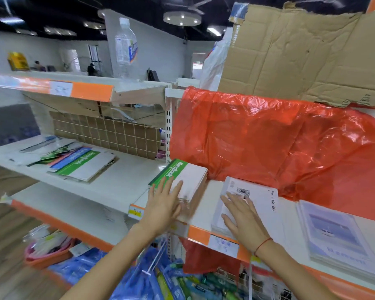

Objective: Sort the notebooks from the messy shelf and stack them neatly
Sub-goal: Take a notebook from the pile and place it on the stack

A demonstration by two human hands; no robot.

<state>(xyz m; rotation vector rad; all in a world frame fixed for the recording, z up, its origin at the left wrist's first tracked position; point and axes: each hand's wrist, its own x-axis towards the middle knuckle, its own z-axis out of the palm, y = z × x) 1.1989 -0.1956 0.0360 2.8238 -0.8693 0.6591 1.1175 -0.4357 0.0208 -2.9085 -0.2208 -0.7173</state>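
You were squaring stacks, left hand (162, 204) flat on the green notebooks (182, 180), right hand (243, 215) flat on the white stack (258, 204), fingers straight and gripping nothing; next, the loose pile (78, 163) likely needed fetching.

Bright ceiling lights (181, 18), glare on red plastic (268, 135), blurred, bowed edges.

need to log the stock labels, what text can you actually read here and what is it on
"NoteBook": green spine band of the notebook stack under the left hand.
"NoteBook": green notebook in the messy pile, and the blue notebook beside it.
Sideways lettering and code block on the white booklet under the right hand: too blurred.
Bottle label, shelf price tags: unreadable.
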